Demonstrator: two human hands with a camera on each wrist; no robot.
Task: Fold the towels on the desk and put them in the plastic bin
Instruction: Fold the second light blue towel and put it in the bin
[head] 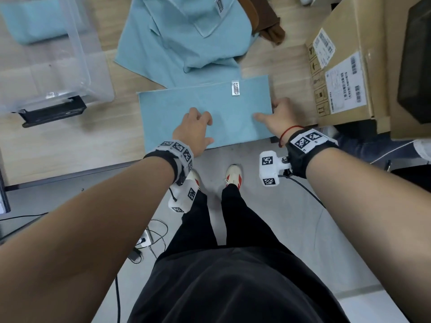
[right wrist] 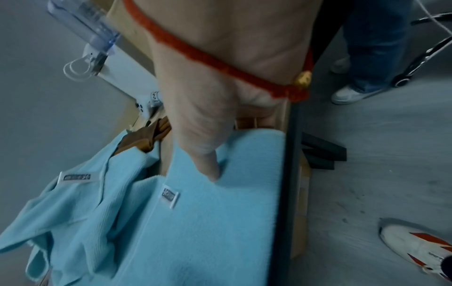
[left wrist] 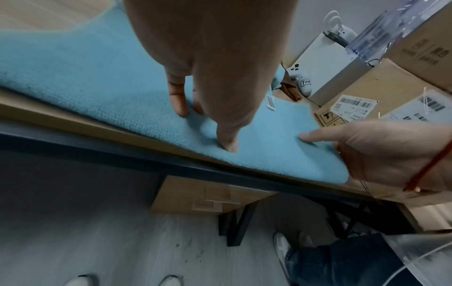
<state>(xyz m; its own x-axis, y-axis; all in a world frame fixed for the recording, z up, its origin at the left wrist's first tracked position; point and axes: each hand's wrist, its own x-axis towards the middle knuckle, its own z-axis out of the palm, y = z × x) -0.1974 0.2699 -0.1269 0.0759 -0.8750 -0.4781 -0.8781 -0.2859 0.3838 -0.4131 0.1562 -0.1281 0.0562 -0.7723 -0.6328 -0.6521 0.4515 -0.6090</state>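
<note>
A light blue towel (head: 210, 108) lies folded flat at the desk's front edge, its label facing up. My left hand (head: 198, 120) rests on the towel's near middle, fingertips (left wrist: 229, 145) pressing into the cloth (left wrist: 110, 83). My right hand (head: 272, 113) pinches the towel's right edge, with the thumb (right wrist: 208, 166) on top and the fingers hidden past the edge. Behind it lies a loose pile of blue towels (head: 182, 43). The clear plastic bin (head: 77, 54) stands at the far left with a folded blue towel (head: 35, 22) inside.
A large cardboard box (head: 345, 66) stands right beside my right hand. A brown cloth (head: 263, 22) lies behind the towel pile. The bin's black latch (head: 53, 111) faces the desk front. Another person's legs (head: 363, 141) stand at the right.
</note>
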